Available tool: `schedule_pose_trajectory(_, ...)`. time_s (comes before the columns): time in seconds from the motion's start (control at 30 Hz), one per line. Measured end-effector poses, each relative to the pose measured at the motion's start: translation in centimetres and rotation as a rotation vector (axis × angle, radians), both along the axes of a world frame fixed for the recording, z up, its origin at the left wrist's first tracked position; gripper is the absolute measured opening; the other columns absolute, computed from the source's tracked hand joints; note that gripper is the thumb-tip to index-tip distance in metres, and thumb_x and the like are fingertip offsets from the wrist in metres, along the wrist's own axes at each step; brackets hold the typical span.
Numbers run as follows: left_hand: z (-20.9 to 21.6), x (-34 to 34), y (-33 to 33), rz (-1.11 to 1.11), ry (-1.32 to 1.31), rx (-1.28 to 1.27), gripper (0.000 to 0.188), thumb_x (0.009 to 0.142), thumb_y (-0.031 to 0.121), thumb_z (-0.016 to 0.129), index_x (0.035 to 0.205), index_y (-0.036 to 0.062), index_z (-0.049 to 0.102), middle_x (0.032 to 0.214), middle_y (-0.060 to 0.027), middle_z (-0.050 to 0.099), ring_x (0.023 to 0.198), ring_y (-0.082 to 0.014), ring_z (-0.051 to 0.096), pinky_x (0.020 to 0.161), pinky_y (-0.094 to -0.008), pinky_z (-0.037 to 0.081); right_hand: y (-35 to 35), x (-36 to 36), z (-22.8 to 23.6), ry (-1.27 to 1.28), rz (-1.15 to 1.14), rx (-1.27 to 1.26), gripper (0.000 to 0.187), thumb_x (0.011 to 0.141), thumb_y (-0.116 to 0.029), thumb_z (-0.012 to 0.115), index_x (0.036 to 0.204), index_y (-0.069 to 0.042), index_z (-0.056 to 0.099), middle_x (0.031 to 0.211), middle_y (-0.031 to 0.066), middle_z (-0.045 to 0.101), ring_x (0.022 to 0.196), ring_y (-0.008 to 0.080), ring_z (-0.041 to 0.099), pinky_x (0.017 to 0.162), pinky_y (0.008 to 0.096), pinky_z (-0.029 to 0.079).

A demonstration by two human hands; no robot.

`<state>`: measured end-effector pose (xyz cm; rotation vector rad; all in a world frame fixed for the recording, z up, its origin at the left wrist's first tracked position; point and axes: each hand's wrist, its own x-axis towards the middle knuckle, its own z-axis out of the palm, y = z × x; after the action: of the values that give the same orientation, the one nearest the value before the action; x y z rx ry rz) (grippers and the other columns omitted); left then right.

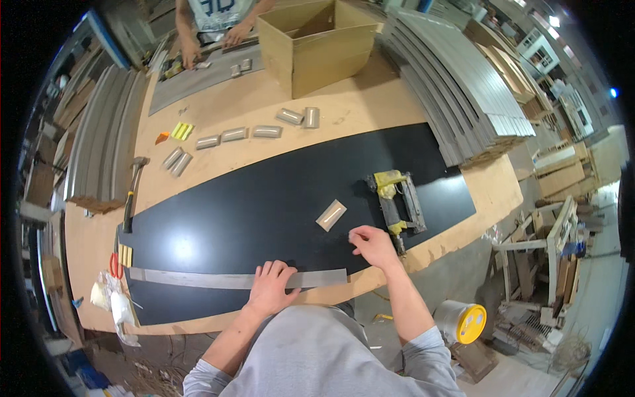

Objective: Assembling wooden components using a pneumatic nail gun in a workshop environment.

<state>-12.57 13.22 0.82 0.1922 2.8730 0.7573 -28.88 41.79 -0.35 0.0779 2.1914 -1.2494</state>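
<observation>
A long, narrow grey strip (198,278) lies along the near part of a black panel (264,212). My left hand (270,290) rests on the strip toward its right end, with fingers curled over it and gripping it against the panel. My right hand (374,246) is above the panel, its fingertips pinched together; whatever they hold is too small to make out. Just beyond that hand is a small tan packet with a clear front (331,216). To its right, a nail gun (398,202) wrapped with yellow tape lies on the panel.
Several similar packets (267,132) line the wooden table (218,159). A hammer (132,192) and red-handled tool (116,263) lie left. Stacked grey boards (106,142) flank both sides. Beyond a cardboard box (317,56), another person's hands (238,34) work. A yellow-lidded bucket (461,322) stands below right.
</observation>
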Motion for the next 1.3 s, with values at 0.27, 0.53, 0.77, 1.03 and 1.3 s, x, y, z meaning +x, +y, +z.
schedule_pose_trajectory(0.27, -1.0, -1.9, 4.3, -0.142, 0.064, 0.029, 0.048, 0.082, 0.035, 0.084, 0.120, 0.0108, 0.068, 0.118, -0.0080, 0.059, 0.116, -0.0287, 0.056, 0.098, -0.0449, 0.043, -3.9, -4.7, 1.2, 0.685, 0.407, 0.265, 0.069, 0.082, -0.005, 0.076, 0.148, -0.022, 0.061, 0.150, 0.0103, 0.050, 0.131, 0.0371, 0.054, 0.110, 0.0479, 0.052)
schedule_pose_trajectory(0.53, -1.1, -3.3, 5.8, -0.065, 0.197, 0.014, 0.045, 0.082, 0.034, 0.081, 0.117, 0.0113, 0.064, 0.111, -0.0080, 0.064, 0.104, -0.0290, 0.068, 0.087, -0.0465, 0.057, -3.5, -4.7, 0.6, 0.571, 0.505, 0.391, 0.050, 0.081, -0.019, 0.084, 0.129, -0.020, 0.070, 0.133, 0.0076, 0.058, 0.124, 0.0353, 0.058, 0.107, 0.0458, 0.054)
schedule_pose_trajectory(0.77, 1.0, -5.9, 1.4, 0.005, 0.115, 0.139, 0.050, 0.088, 0.035, 0.082, 0.131, 0.0151, 0.066, 0.111, -0.0084, 0.064, 0.103, -0.0311, 0.069, 0.089, -0.0455, 0.058, 0.0, -0.6, 0.7, 0.633, 0.448, 0.270, 0.057, 0.077, -0.012, 0.085, 0.132, -0.016, 0.071, 0.125, 0.0086, 0.061, 0.118, 0.0328, 0.060, 0.105, 0.0427, 0.052)
schedule_pose_trajectory(1.03, 2.5, -7.1, 0.0, 0.025, 0.018, 0.177, 0.048, 0.092, 0.031, 0.081, 0.131, 0.0071, 0.067, 0.125, -0.0097, 0.065, 0.117, -0.0333, 0.065, 0.099, -0.0463, 0.055, -0.2, 2.0, 0.7, 0.635, 0.425, 0.268, 0.055, 0.076, -0.017, 0.087, 0.129, -0.020, 0.072, 0.124, 0.0030, 0.061, 0.119, 0.0300, 0.057, 0.103, 0.0460, 0.049)
schedule_pose_trajectory(1.3, 5.0, -8.9, -0.1, -0.034, -0.434, 0.104, 0.037, 0.098, 0.035, 0.075, 0.123, 0.0099, 0.068, 0.119, -0.0142, 0.073, 0.103, -0.0403, 0.072, 0.088, -0.0505, 0.058, -0.9, 2.7, 0.4, 0.643, 0.425, 0.251, 0.054, 0.073, -0.014, 0.087, 0.125, -0.021, 0.075, 0.122, 0.0008, 0.062, 0.118, 0.0283, 0.057, 0.100, 0.0448, 0.048)
